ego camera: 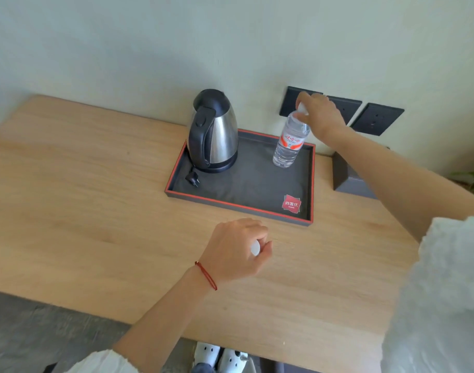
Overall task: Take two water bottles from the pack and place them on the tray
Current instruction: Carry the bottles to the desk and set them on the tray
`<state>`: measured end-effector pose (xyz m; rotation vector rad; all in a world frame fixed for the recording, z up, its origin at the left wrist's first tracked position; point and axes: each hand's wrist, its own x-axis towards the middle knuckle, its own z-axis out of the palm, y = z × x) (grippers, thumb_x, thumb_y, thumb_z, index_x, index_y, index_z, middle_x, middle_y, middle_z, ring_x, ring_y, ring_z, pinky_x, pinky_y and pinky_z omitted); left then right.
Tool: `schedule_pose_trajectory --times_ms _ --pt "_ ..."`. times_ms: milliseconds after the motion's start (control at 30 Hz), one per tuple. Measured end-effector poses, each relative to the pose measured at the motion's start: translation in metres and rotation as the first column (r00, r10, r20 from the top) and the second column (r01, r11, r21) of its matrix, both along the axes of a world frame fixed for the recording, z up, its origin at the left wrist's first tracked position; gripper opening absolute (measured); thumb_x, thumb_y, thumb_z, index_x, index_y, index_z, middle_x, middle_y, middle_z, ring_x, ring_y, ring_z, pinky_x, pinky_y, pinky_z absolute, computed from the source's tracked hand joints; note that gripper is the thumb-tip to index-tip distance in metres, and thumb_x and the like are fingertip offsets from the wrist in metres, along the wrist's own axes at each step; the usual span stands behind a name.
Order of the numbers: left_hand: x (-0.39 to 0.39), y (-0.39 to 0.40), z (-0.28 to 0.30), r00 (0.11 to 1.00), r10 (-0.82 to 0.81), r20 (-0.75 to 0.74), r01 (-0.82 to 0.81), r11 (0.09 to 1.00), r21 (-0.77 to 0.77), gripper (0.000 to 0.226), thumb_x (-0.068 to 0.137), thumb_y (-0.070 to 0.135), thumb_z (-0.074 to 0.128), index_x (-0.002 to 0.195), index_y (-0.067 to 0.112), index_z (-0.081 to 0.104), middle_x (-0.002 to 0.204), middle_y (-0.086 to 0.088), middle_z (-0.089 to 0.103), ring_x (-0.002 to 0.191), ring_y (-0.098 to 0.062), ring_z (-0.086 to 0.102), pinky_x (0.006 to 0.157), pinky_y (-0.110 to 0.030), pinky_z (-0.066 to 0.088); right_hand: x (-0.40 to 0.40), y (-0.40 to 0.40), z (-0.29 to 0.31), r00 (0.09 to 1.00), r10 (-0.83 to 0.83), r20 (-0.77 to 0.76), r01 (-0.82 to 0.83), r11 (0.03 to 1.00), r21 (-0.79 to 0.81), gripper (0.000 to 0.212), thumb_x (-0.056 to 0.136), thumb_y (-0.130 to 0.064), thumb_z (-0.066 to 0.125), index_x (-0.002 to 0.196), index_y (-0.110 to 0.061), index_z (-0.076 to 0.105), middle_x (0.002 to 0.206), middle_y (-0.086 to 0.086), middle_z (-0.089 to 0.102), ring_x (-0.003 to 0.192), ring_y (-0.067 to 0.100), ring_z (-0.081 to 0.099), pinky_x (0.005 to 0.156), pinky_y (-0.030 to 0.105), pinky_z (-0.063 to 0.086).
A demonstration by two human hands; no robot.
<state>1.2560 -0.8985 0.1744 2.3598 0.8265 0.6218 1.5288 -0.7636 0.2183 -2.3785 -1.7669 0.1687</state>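
Observation:
A clear water bottle [290, 141] with a red and white label stands upright in the far right corner of the dark tray [257, 184], which has a red rim. My right hand [320, 117] grips its white cap from above. Over the desk in front of the tray, my left hand [237, 250] is closed around the white cap [255, 248] of a second bottle; the body of that bottle is hidden under the hand. The pack is out of view.
A steel and black electric kettle [214, 130] stands on the tray's left side with its plug [192, 179] beside it. A dark box [349, 176] sits right of the tray. Black wall sockets [375, 118] are behind. The wooden desk [82, 184] stretches left.

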Motion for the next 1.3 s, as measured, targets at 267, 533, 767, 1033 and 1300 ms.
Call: schedule_pose_trajectory --times_ms 267,533,767,1033,1300 --pt "-0.001 0.000 0.001 1.000 -0.010 -0.003 0.010 1.000 -0.006 0.028 0.075 0.028 0.050 0.052 0.013 0.048 0.053 0.000 0.057 0.053 -0.017 0.051 0.043 -0.036 0.046 0.013 0.021 0.003 0.998 -0.052 0.039 0.054 0.998 -0.035 0.027 0.096 -0.009 0.048 0.123 -0.003 0.051 0.123 0.031 0.049 0.112 0.045 0.050 0.091 0.047 0.045" --pt "-0.001 0.001 0.003 0.999 -0.027 -0.023 0.026 0.999 -0.031 0.028 0.075 0.032 0.051 0.055 0.013 0.050 0.056 0.000 0.059 0.056 -0.017 0.052 0.048 -0.038 0.048 0.025 0.027 -0.001 0.996 -0.046 0.079 0.048 0.998 -0.026 0.029 0.097 -0.014 0.049 0.123 -0.003 0.050 0.122 0.031 0.048 0.110 0.047 0.051 0.089 0.048 0.046" --pt "-0.024 0.013 0.007 0.960 -0.281 -0.024 0.246 0.875 -0.416 0.029 0.073 0.023 0.075 0.099 0.018 0.062 0.101 0.007 0.068 0.102 -0.005 0.061 0.088 -0.018 0.046 0.026 0.032 -0.005 0.997 -0.050 0.055 0.050 0.999 0.000 0.028 0.095 -0.012 0.051 0.120 0.000 0.051 0.123 0.031 0.046 0.109 0.048 0.051 0.090 0.049 0.046" --pt "-0.026 0.028 0.013 0.998 -0.042 -0.036 0.021 0.889 -0.457 0.038 0.063 0.027 0.085 0.095 0.012 0.071 0.098 -0.003 0.075 0.094 -0.015 0.067 0.087 -0.042 0.051 0.024 0.036 -0.008 0.992 -0.127 -0.002 0.127 0.992 0.026 0.024 0.092 -0.001 0.052 0.116 0.003 0.053 0.122 0.028 0.048 0.106 0.046 0.053 0.091 0.046 0.047" --pt "0.008 0.077 0.055 0.959 0.273 0.072 -0.237 0.919 -0.315 0.035 0.047 0.051 0.081 0.068 0.026 0.069 0.067 -0.005 0.073 0.067 -0.026 0.066 0.065 -0.039 0.056 0.028 0.030 -0.010 0.989 -0.141 -0.046 0.143 0.989 0.036 0.022 0.092 -0.002 0.052 0.114 0.001 0.054 0.119 0.025 0.050 0.103 0.044 0.055 0.090 0.047 0.049"
